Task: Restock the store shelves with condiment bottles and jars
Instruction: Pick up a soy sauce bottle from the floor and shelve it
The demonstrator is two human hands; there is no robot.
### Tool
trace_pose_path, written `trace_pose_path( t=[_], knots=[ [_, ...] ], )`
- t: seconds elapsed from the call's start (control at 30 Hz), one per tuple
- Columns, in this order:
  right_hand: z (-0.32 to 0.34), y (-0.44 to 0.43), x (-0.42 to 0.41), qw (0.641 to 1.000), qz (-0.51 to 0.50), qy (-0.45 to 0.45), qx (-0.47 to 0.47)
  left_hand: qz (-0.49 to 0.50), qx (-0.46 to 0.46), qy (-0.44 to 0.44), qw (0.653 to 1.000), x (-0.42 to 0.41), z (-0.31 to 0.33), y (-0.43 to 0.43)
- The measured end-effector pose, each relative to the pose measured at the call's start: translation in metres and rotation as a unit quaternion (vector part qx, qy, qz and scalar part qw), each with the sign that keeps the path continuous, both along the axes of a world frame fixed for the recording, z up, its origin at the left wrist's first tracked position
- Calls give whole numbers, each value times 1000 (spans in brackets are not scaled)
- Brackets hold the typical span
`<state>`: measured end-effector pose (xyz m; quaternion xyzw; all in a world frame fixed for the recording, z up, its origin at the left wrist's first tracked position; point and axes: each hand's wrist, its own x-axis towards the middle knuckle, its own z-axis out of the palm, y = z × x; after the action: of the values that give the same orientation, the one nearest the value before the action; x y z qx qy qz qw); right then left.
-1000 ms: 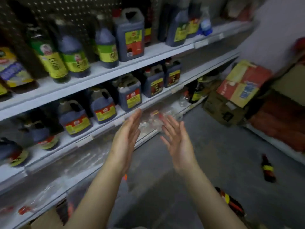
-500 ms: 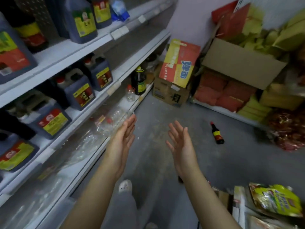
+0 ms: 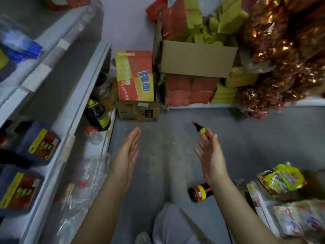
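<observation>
Both of my hands are held out over the grey floor, palms facing each other, holding nothing. My left hand [image 3: 127,152] is open beside the low shelf edge. My right hand [image 3: 210,154] is open, its fingertips overlapping a small dark sauce bottle [image 3: 198,127] with a red cap that lies on the floor beyond. A dark jar [image 3: 199,191] with a red and yellow label lies on the floor under my right wrist. Dark jugs [image 3: 41,147] with yellow-red labels stand on the white shelves [image 3: 70,131] at left.
A large dark bottle [image 3: 97,115] and a clear bottle [image 3: 93,135] stand on the bottom shelf. Cardboard boxes [image 3: 139,111] and a bigger open carton [image 3: 197,59] block the aisle's far end. Snack bags [image 3: 281,180] lie at right. Crumpled clear plastic [image 3: 82,184] covers the low shelf.
My view has swung right and down from the shelves to the floor. Both hands stayed open and moved along, the right one now near the small bottle on the floor.
</observation>
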<state>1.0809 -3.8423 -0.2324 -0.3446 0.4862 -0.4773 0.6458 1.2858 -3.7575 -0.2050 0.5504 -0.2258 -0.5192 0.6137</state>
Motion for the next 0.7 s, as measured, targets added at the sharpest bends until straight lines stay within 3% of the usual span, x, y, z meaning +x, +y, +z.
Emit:
trace_pose_path(
  t=[0.27, 0.7],
  knots=[
    [-40, -127, -41, 990, -131, 38, 31, -136, 51, -12, 989, -21, -30, -171],
    [-61, -367, -106, 979, -182, 46, 80, -215, 109, -12, 970, -94, -56, -451]
  ],
)
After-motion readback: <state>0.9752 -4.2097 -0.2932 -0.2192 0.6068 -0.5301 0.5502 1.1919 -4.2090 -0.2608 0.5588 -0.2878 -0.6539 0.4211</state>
